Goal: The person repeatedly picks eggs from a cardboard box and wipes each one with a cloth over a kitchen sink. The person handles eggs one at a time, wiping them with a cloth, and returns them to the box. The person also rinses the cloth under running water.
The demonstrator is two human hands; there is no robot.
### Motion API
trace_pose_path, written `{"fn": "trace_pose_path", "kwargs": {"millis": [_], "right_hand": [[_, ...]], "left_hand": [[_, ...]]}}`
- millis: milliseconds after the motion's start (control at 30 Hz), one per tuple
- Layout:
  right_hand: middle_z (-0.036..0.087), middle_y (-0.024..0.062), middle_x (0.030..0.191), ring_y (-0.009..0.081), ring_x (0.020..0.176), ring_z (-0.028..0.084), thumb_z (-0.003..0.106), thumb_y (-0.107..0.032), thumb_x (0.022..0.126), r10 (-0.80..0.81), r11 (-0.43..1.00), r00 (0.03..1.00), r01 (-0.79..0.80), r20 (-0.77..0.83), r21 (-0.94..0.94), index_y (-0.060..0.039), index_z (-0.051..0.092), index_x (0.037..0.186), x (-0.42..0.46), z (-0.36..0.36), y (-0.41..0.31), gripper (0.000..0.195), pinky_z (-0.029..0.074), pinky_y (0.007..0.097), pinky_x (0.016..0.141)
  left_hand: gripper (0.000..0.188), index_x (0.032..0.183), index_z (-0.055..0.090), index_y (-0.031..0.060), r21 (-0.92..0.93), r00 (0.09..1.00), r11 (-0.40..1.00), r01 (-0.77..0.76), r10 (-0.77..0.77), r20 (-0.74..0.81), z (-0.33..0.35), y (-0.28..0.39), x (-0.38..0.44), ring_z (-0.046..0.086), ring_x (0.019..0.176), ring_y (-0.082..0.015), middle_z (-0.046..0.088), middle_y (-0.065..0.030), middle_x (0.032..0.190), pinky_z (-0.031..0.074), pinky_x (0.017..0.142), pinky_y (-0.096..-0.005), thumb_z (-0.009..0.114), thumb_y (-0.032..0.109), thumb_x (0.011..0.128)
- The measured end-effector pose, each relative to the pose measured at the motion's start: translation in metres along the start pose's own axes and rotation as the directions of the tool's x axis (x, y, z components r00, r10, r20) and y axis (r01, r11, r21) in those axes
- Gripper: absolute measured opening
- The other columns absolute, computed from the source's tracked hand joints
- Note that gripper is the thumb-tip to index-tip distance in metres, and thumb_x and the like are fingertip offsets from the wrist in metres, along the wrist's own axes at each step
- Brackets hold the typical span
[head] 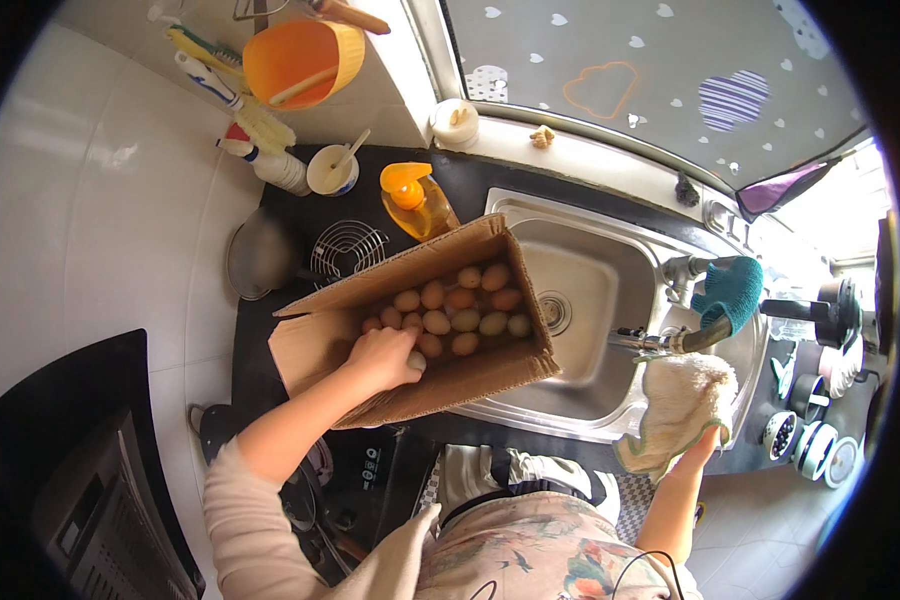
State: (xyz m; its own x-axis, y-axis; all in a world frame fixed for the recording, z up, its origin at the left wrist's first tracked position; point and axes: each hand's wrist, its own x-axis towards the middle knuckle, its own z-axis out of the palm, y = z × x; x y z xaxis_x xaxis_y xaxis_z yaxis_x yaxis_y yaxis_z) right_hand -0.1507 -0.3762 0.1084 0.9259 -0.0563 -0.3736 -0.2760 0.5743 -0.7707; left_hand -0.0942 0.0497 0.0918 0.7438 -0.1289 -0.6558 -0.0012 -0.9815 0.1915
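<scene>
A cardboard box (450, 390) with its flaps up holds several brown and pale eggs (436, 322); it stands tilted across the counter and the left rim of the steel sink. My left hand (387, 358) reaches inside, its fingers closed round a pale egg (416, 361) that is partly hidden. On the right, over the sink's front right edge, my right hand (709, 442) is mostly covered by a cream cloth with a green border (679, 401), which it grips. The cloth hangs just below the faucet spout (649, 341).
Behind the box stand an orange pump bottle (420, 202), a wire rack (349, 247) and a white cup (333, 171). The sink basin (577, 375) lies right of the box. A teal cloth (731, 292) wraps the faucet; bowls (814, 450) stand far right.
</scene>
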Motion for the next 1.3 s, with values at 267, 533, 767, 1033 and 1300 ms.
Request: {"fn": "trace_pose_path", "kwargs": {"millis": [267,533,767,1033,1300], "right_hand": [[0.049,0.0103,0.119,0.0225,0.104,0.05,0.063,-0.027,0.082,0.209,0.822,0.903,0.046,0.376,-0.567,-0.0037,0.044,0.121,0.017,0.078,-0.007,0.049,0.043,0.036,0.09],[0.046,0.0081,0.124,0.0143,0.111,0.046,0.066,-0.014,0.083,0.064,0.984,0.921,0.005,0.384,-0.176,-0.0003,0.031,0.136,-0.04,0.114,0.028,0.065,0.039,0.0309,0.096],[0.051,0.0092,0.124,0.017,0.113,0.049,0.047,-0.021,0.097,0.103,0.993,0.928,-0.072,0.359,-0.099,-0.0002,0.046,0.127,-0.042,0.042,0.053,0.036,0.04,0.0313,0.097],[0.055,0.0093,0.111,0.0218,0.098,0.056,0.051,-0.063,0.083,0.382,0.506,0.794,-0.608,0.472,0.612,-0.006,0.048,0.12,-0.041,0.062,0.038,0.068,0.046,0.0357,0.089],[0.053,0.0128,0.114,0.0259,0.102,0.055,0.049,-0.058,0.084,0.407,0.755,0.887,-0.461,0.217,0.466,-0.005,0.045,0.122,-0.035,0.077,0.038,0.066,0.046,0.0381,0.089]], "left_hand": [[0.059,0.115,0.05,0.0022,-0.509,0.726,0.647,-0.567,0.101,-0.68,-0.047,0.097,-0.091,0.067,0.088,-0.0216,0.066,-0.0113,0.102,0.054,0.076,-0.0314,0.08,0.009,0.065],[0.063,0.115,0.053,0.0028,-0.069,0.405,0.645,-0.761,0.391,-0.827,-0.024,0.18,-0.096,0.061,0.091,-0.0275,0.063,-0.0106,0.105,0.049,0.087,-0.0422,0.081,0.012,0.059],[0.064,0.115,0.049,0.0042,-0.234,0.447,0.505,-0.831,0.355,-0.821,-0.022,0.195,-0.097,0.063,0.096,-0.0256,0.067,-0.0103,0.105,0.047,0.093,-0.0442,0.083,0.009,0.06],[0.057,0.115,0.054,0.0088,-0.329,0.432,0.318,-0.889,0.349,-0.832,-0.008,0.202,-0.098,0.062,0.098,-0.0215,0.064,-0.0053,0.107,0.033,0.105,-0.0528,0.08,0.008,0.064],[0.042,0.103,0.058,0.0114,-0.188,0.282,0.312,-0.931,0.29,-0.915,0.005,0.191,-0.086,0.059,0.106,-0.0236,0.063,-0.0086,0.117,0.027,0.108,-0.053,0.076,0.004,0.066]]}}
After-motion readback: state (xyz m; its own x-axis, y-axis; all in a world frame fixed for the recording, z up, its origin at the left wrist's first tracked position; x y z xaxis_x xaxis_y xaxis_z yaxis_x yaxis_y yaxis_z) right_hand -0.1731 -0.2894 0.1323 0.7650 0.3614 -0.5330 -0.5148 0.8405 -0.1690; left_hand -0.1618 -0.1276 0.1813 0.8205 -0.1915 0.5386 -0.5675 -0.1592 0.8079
